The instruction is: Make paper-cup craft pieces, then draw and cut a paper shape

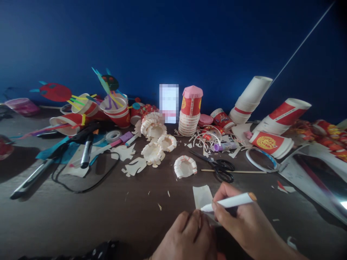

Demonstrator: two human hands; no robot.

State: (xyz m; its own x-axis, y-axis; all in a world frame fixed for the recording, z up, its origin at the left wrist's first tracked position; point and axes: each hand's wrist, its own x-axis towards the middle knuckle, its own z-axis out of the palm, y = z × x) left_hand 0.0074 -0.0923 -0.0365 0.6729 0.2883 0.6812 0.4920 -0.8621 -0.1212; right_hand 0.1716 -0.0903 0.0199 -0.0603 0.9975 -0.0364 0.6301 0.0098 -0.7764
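White marker, likely light, stiff and best held near its tip, was pinched at five o'clock by the right hand, the curled left hand touching flimsy-looking paper, any grip hidden.

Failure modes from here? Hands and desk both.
1. The white marker in the right hand has its tip right by the fingers of the left hand; a slip could ink them.
2. The paper strip extends past the left hand, its far end unheld, so it might shift or lift under the marker.
3. The leaning stack of white cups could topple if bumped.
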